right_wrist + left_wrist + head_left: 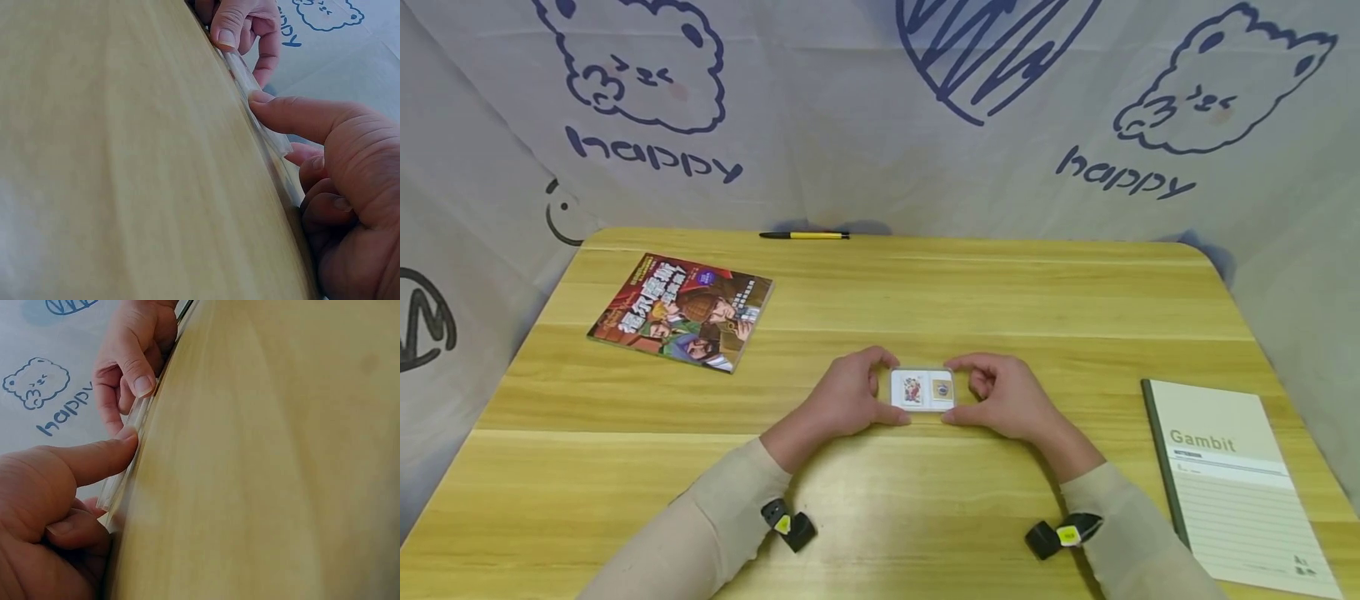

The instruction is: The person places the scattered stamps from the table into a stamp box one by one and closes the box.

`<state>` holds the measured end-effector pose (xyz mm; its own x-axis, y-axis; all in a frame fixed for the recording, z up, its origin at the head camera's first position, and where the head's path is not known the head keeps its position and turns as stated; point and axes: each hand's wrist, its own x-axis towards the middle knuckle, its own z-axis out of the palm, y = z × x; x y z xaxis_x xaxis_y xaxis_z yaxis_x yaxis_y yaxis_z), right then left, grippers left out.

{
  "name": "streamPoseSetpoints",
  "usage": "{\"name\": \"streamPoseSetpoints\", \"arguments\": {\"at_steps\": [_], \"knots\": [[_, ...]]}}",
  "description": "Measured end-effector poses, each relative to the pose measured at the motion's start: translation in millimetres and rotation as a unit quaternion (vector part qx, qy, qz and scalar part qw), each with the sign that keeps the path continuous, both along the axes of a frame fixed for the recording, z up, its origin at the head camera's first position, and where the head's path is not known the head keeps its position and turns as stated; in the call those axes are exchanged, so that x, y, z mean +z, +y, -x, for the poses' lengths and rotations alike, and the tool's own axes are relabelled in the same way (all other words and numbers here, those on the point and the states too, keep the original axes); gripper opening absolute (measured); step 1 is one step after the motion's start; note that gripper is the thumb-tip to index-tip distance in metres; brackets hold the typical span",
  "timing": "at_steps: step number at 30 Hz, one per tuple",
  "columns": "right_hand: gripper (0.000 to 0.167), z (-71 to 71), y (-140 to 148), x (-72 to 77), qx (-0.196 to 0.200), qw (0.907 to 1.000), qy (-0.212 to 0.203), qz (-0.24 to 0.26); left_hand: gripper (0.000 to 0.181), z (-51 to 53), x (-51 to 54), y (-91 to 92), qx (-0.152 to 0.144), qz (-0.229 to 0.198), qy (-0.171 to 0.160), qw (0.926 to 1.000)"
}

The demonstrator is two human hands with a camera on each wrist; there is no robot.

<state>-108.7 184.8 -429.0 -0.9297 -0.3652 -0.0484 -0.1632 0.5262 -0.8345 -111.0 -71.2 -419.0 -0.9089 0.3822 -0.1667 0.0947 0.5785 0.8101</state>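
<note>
A small clear-edged case (928, 409) with two small pictures on white inside lies at the middle of the table. The left hand (850, 393) grips its left end between thumb and index finger, and the right hand (1006, 396) grips the right end the same way. Seen edge-on in the left wrist view, the case (132, 434) is a thin transparent slab with the left hand (56, 494) at its near end. From the right wrist view the right hand (350, 169) holds the near end of the case (250, 84). The other fingers of both hands are curled.
A comic-style magazine (681, 312) lies at the table's left. Along the back edge is a yellow and black pen (808, 236). A notebook marked Gambit (1232, 483) rests at the right. Behind the wooden table (1000, 292) hangs a white cloth (850, 108) with blue drawings.
</note>
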Motion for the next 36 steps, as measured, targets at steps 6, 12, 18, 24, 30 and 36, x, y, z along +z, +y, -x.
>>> {"name": "streamPoseSetpoints", "arguments": {"at_steps": [6,12,18,24,30,36], "knots": [[0.057,-0.2,-0.7,-0.1,0.009,0.9999,0.005,-0.004,0.068,1.3,-0.6,0.0,-0.011,0.002,0.001,0.9999],[0.057,-0.2,-2.0,1.6,0.010,0.9999,0.002,-0.011,0.068,1.5,-0.2,0.2,-0.008,0.002,0.004,1.0000],[0.057,0.0,-2.7,1.7,0.005,0.9999,0.002,-0.013,0.068,0.5,-0.3,0.8,0.004,0.002,-0.003,1.0000],[0.057,0.4,-2.4,1.0,-0.002,0.9999,0.003,-0.010,0.068,0.7,0.4,2.1,0.008,0.006,-0.009,0.9999],[0.057,0.4,-2.0,2.4,0.011,0.9997,0.005,-0.021,0.067,1.1,0.0,2.9,0.006,0.004,-0.011,0.9999],[0.057,0.1,-2.5,2.4,0.021,0.9995,0.004,-0.022,0.064,0.6,-0.5,3.4,-0.001,0.002,-0.006,1.0000]]}}
